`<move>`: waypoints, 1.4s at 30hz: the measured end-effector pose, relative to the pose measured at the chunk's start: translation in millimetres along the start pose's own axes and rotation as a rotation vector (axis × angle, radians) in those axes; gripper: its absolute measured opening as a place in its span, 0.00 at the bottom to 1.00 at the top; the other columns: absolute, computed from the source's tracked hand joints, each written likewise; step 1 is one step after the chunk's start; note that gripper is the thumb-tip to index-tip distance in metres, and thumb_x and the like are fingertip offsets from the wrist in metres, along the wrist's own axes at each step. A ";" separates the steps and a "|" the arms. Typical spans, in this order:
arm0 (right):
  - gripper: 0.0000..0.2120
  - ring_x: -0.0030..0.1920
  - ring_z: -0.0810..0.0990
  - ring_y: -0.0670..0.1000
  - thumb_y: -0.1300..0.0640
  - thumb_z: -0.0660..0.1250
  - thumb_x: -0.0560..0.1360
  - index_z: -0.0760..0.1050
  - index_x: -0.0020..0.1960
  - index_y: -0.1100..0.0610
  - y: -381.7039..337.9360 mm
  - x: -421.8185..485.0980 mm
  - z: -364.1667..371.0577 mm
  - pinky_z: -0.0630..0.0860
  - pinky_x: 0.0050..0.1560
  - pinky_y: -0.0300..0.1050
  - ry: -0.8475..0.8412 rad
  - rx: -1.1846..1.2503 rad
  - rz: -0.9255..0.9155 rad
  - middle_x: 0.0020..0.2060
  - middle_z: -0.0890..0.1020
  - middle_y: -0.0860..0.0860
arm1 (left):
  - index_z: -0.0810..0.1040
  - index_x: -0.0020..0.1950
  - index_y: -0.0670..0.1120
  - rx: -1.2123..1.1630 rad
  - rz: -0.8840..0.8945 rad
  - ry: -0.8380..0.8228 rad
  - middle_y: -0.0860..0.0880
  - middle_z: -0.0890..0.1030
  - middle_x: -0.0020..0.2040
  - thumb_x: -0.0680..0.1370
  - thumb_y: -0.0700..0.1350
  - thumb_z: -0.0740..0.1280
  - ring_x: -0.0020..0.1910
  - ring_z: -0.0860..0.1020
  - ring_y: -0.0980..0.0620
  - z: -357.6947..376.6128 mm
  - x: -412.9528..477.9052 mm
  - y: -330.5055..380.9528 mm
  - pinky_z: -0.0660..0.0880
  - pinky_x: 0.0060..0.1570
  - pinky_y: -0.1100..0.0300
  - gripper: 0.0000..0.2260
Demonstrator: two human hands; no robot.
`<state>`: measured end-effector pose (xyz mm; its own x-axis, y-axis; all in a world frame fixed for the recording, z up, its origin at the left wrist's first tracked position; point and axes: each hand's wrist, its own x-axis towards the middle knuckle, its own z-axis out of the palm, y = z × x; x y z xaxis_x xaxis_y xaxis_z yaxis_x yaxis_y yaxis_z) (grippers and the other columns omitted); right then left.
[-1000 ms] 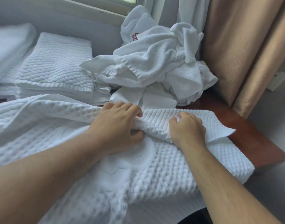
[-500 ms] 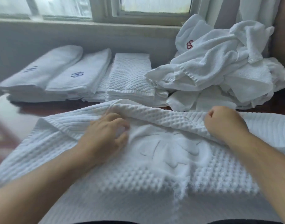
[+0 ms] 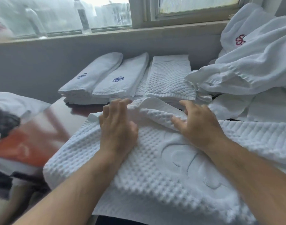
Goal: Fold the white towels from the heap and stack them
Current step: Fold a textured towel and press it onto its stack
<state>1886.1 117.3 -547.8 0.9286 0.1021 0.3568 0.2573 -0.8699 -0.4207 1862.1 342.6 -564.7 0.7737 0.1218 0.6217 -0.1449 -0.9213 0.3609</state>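
— Where is the towel that's in hand?
— The waffle towel (image 3: 155, 172) lies spread across the near end of the table (image 3: 61, 117), its near edge hanging off toward the person; its far edge is doubled over into a raised ridge between the two hands.
— And the hands?
— The left hand (image 3: 118, 127) lies flat on the weave, fingers straight and reaching over the ridge; the right hand (image 3: 199, 125) rests on the fold's other end, fingers spread and loose; neither is closed round the cloth, though the picture is smeared there and the right thumb may be tucked just under the flap.
— Which step is this?
— I'd judge it the first fold of this towel, not yet laid flat; the ridge stands up, and the towel's right part trails out wide.
— What does the next move call for?
— Drawing the doubled edge toward the person with both ends level, then smoothing it so the edges meet square; weave this thick is likely to spring back unless pressed.
— And round about?
— Behind lie the folded stacks (image 3: 106, 82), side by side near the wall, with a quilted stack (image 3: 169, 82) just beside them; the unfolded heap (image 3: 255, 67) rises to the right, so plenty is left.
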 end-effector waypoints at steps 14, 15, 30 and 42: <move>0.18 0.49 0.78 0.56 0.38 0.71 0.73 0.69 0.47 0.50 -12.0 -16.0 -7.2 0.69 0.52 0.53 -0.043 -0.067 -0.163 0.41 0.77 0.47 | 0.68 0.59 0.46 -0.211 -0.643 -0.039 0.42 0.78 0.57 0.81 0.54 0.58 0.51 0.74 0.44 -20.6 31.3 -25.7 0.65 0.48 0.54 0.14; 0.18 0.47 0.80 0.58 0.41 0.73 0.73 0.70 0.48 0.51 -12.8 -16.1 -6.7 0.69 0.51 0.53 -0.002 -0.066 -0.188 0.39 0.80 0.49 | 0.68 0.61 0.45 -0.068 -0.643 -0.162 0.42 0.78 0.56 0.81 0.58 0.57 0.49 0.75 0.44 -27.1 38.1 -31.0 0.67 0.47 0.53 0.18; 0.14 0.31 0.79 0.58 0.64 0.77 0.66 0.74 0.46 0.59 -17.8 -16.2 4.4 0.64 0.42 0.52 0.274 -0.283 -0.317 0.33 0.77 0.54 | 0.81 0.57 0.49 -1.068 -0.851 -0.293 0.44 0.84 0.45 0.77 0.44 0.72 0.36 0.84 0.50 -36.2 39.0 -60.0 0.83 0.40 0.55 0.09; 0.25 0.34 0.82 0.58 0.40 0.73 0.71 0.77 0.53 0.62 -22.4 -22.9 2.0 0.67 0.46 0.55 0.209 -0.249 -0.354 0.33 0.82 0.56 | 0.78 0.52 0.47 -1.164 -1.060 -0.374 0.49 0.82 0.45 0.79 0.36 0.66 0.34 0.80 0.55 -93.9 35.8 -87.3 0.81 0.30 0.63 0.06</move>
<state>1859.6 135.4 -548.2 0.7154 0.3363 0.6125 0.4525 -0.8909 -0.0394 1844.6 462.1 -508.6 0.8991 0.2349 -0.3694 0.2945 0.2999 0.9074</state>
